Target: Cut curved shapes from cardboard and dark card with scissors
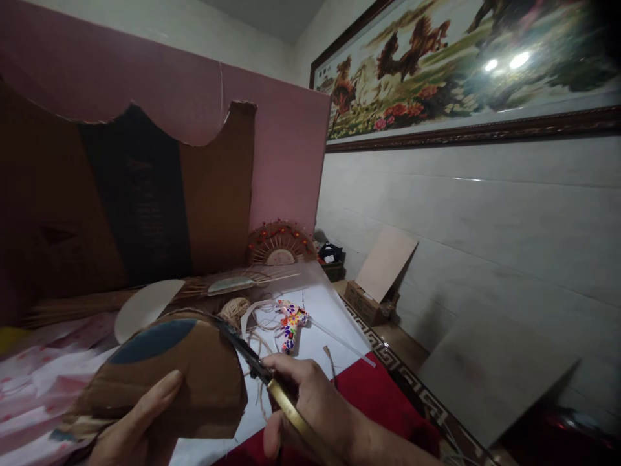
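My left hand (140, 421) grips a rounded piece of brown cardboard (204, 382), its thumb lying flat on top; a blue patch marks the upper part. In my right hand (315, 401) is a pair of scissors (291, 408) with gold-coloured handles. The dark blades reach up to the right edge of the cardboard. Just beyond lie a ball of twine (236, 310) and a glue gun (292, 323) with a colourful floral pattern. A pale round disc (145, 307) is behind the cardboard.
A large cut cardboard sheet (218, 207) leans on a pink panel (291, 162). A stick fan with red beads (281, 243) stands at the table's far end. Red cloth (378, 401) covers the near right; pink-white fabric (43, 382) lies left.
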`<state>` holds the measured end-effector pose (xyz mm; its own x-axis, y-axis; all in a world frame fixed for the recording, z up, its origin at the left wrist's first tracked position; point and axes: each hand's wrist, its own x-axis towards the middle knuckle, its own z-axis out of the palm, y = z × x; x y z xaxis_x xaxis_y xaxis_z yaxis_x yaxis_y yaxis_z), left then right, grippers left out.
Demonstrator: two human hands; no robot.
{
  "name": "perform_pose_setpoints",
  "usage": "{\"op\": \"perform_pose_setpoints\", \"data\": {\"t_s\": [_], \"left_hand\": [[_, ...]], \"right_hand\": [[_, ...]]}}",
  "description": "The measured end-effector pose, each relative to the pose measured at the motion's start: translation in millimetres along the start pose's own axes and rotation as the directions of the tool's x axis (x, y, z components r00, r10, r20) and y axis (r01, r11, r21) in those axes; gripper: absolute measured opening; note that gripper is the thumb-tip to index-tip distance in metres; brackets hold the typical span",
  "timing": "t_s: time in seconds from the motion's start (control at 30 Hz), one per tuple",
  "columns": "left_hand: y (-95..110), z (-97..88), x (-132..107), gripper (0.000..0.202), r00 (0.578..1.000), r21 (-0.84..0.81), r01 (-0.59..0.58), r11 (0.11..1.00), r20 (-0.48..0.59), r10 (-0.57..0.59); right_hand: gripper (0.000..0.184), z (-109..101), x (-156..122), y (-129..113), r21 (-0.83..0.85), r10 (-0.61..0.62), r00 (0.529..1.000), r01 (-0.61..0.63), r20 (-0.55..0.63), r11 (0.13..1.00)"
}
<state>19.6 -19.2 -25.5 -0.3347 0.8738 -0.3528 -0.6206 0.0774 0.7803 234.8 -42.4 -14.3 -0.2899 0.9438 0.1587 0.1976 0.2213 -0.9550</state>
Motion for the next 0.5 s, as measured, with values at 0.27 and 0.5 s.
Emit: {"op": "perform_pose_setpoints", "data": {"t_s": [0.27, 0.5], "left_hand": [[-5, -1.3, 3, 0.036, 1.0, -0.008, 0.004, 1.0, -0.005, -0.004], [2, -0.4, 1, 0.048, 0.998, 0.015, 0.056, 0.998, 0.027, -0.056]], "right_hand": [[0.05, 6, 0, 13, 0.003, -0.044, 0.999, 0.044, -0.01, 0.999], [0.057, -6, 0, 20, 0.036, -0.072, 0.996, 0.071, 0.043, 0.997]]}}
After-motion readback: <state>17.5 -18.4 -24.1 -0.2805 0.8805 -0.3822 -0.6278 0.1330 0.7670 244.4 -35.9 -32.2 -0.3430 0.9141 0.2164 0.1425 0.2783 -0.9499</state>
